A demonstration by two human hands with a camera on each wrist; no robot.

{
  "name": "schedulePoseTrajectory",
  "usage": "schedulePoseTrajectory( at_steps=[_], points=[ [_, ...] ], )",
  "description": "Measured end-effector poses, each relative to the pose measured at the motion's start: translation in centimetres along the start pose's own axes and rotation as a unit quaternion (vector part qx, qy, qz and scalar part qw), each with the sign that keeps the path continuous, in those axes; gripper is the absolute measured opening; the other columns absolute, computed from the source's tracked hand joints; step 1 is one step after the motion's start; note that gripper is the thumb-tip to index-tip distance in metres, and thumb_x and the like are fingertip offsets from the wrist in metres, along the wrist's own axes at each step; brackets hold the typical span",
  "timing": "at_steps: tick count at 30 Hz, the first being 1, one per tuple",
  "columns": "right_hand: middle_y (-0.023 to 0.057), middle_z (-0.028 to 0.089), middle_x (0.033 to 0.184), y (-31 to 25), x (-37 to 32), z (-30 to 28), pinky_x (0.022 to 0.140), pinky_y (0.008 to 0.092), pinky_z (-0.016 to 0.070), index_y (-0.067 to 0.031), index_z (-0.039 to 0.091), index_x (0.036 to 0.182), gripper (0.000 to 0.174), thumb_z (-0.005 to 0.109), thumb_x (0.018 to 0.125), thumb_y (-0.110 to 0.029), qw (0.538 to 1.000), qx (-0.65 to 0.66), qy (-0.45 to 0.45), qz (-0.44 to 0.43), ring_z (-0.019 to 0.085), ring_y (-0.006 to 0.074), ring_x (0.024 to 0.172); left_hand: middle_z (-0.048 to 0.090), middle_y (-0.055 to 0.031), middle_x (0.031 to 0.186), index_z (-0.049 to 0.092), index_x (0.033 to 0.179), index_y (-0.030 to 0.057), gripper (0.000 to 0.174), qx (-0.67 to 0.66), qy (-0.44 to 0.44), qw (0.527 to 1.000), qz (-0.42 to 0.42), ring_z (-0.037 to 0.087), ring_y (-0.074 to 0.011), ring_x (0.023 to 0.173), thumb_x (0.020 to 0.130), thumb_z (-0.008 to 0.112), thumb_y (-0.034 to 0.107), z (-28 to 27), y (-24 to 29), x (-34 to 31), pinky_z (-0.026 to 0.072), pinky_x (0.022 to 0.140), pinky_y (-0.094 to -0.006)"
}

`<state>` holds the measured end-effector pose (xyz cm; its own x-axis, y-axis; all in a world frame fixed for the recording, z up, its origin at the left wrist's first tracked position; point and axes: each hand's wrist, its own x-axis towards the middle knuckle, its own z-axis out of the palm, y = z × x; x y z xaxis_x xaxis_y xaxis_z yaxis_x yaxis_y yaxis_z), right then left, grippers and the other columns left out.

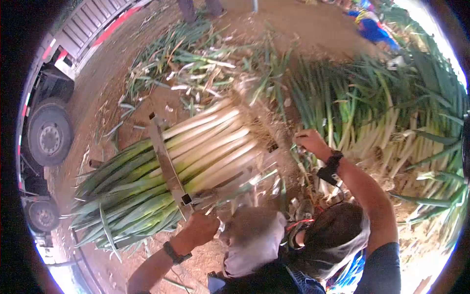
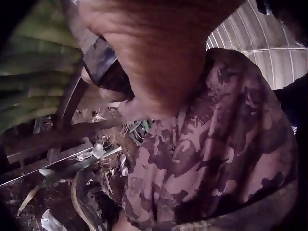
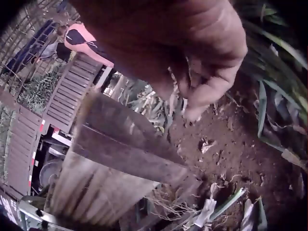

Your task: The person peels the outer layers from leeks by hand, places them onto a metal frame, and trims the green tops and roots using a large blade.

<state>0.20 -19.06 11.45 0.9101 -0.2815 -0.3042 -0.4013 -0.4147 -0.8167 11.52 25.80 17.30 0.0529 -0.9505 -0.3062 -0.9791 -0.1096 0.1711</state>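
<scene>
A thick bundle of long green onions (image 1: 210,147) lies in a metal rack, white ends and roots toward the right hand, green leaves to the left. Across its middle runs a metal bar (image 1: 168,164). My left hand (image 1: 198,229) grips the bar's near end; in the left wrist view, fingers curl around a dark square tube end (image 2: 102,60). The right hand (image 1: 312,143) hovers just beyond the root ends, fingers loosely bent. In the right wrist view, this hand (image 3: 192,53) shows a gap between thumb and fingers, beside a brown metal plate (image 3: 125,137) at the white stalks (image 3: 96,187).
More green onions (image 1: 372,112) are heaped at the right. Trimmed leaves (image 1: 205,68) litter the dirt behind the rack. A truck wheel (image 1: 50,137) is at far left, a standing person's legs (image 1: 200,7) at the top. Camouflage trousers (image 2: 216,144) cover the knees close by.
</scene>
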Motion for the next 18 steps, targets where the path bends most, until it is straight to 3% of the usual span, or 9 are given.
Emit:
schedulePoseTrajectory(
  at_steps=[1,2,4,7,10,12,15,16,18],
  points=[
    [0.0048,0.059,0.078,1.3,1.0,0.7,0.07,0.0357,0.053,-0.0043,0.066,0.09,0.034,0.068,0.092,-0.038,0.994,0.073,0.019,0.079,0.06,0.0161,0.074,0.067,-0.0097,0.067,0.065,0.08,0.0115,0.008,-0.011,-0.017,1.0,-0.001,0.069,-0.0283,0.066,0.077,0.067,0.018,-0.4,-0.1,0.1,0.0514,0.066,-0.0403],
    [0.0031,0.058,0.078,2.9,2.1,1.3,0.068,0.0359,0.0529,-0.0023,0.065,0.091,0.041,0.068,0.093,-0.043,0.976,0.141,0.04,0.158,0.06,0.0157,0.072,0.068,-0.0093,0.069,0.066,0.084,0.0108,0.011,-0.008,-0.123,0.992,-0.022,0.069,-0.0281,0.068,0.081,0.065,0.022,-0.5,-0.1,0.5,0.0513,0.068,-0.0415],
    [0.0036,0.06,0.078,6.6,4.7,4.2,0.067,0.036,0.0535,-0.0022,0.065,0.093,0.041,0.066,0.095,-0.043,0.98,0.169,0.014,0.108,0.062,0.0164,0.074,0.068,-0.0088,0.071,0.066,0.093,0.0097,0.026,-0.041,-0.271,0.96,-0.06,0.067,-0.0297,0.068,0.09,0.06,0.035,-2.3,0.1,1.6,0.0506,0.077,-0.0451],
    [0.0129,0.059,0.105,7.5,6.2,8.6,0.079,0.039,0.0537,-0.0054,0.054,0.12,0.04,0.067,0.092,-0.032,0.99,0.119,-0.068,-0.021,0.063,0.0246,0.091,0.068,-0.0113,0.073,0.068,0.099,0.0096,0.036,-0.072,-0.296,0.948,-0.092,0.067,-0.0307,0.074,0.089,0.061,0.044,-0.4,-0.3,1.0,0.0503,0.081,-0.0435],
    [0.0221,0.058,0.132,6.4,6.1,11.0,0.091,0.0419,0.054,-0.0087,0.043,0.147,0.063,0.067,0.09,-0.02,0.98,0.067,-0.124,-0.141,0.064,0.0328,0.108,0.069,-0.012,0.08,0.07,0.1,0.009,0.037,-0.123,-0.297,0.94,-0.113,0.064,-0.0309,0.083,0.084,0.064,0.042,-0.9,-1.0,0.6,0.0517,0.078,-0.0409],
    [0.0218,0.058,0.134,9.8,6.3,13.0,0.092,0.0425,0.0552,-0.0064,0.048,0.14,0.059,0.071,0.089,-0.024,0.984,-0.034,-0.164,-0.068,0.066,0.0321,0.108,0.069,-0.012,0.082,0.07,0.099,0.0085,0.036,-0.126,-0.299,0.94,-0.107,0.063,-0.0305,0.086,0.083,0.064,0.041,-0.4,-0.7,0.0,0.052,0.077,-0.0413],
    [0.0215,0.058,0.136,12.7,7.2,11.3,0.093,0.043,0.0564,-0.0042,0.052,0.134,0.057,0.074,0.087,-0.028,0.971,-0.147,-0.189,0.004,0.067,0.0313,0.109,0.07,-0.0139,0.088,0.071,0.097,0.0084,0.034,-0.151,-0.313,0.921,-0.175,0.061,-0.0316,0.089,0.077,0.065,0.035,-0.3,-0.4,-0.7,0.0517,0.08,-0.0439],
    [0.0208,0.06,0.131,13.7,7.6,9.4,0.092,0.0438,0.0566,-0.004,0.053,0.133,0.053,0.072,0.089,-0.027,0.986,0.018,-0.166,0.015,0.067,0.0306,0.108,0.068,-0.0137,0.086,0.071,0.096,0.0076,0.036,-0.15,-0.311,0.926,-0.15,0.06,-0.0321,0.087,0.074,0.067,0.036,2.8,-0.4,-2.8,0.0508,0.077,-0.0445],
    [0.0194,0.064,0.12,16.2,7.4,3.9,0.09,0.0453,0.057,-0.0034,0.055,0.13,0.047,0.069,0.092,-0.026,0.934,0.339,-0.106,0.047,0.066,0.0293,0.108,0.065,-0.0129,0.082,0.069,0.092,0.0063,0.038,-0.166,-0.258,0.945,-0.115,0.058,-0.0321,0.083,0.068,0.07,0.036,6.4,0.4,-5.4,0.0485,0.071,-0.0451]
  ],
)
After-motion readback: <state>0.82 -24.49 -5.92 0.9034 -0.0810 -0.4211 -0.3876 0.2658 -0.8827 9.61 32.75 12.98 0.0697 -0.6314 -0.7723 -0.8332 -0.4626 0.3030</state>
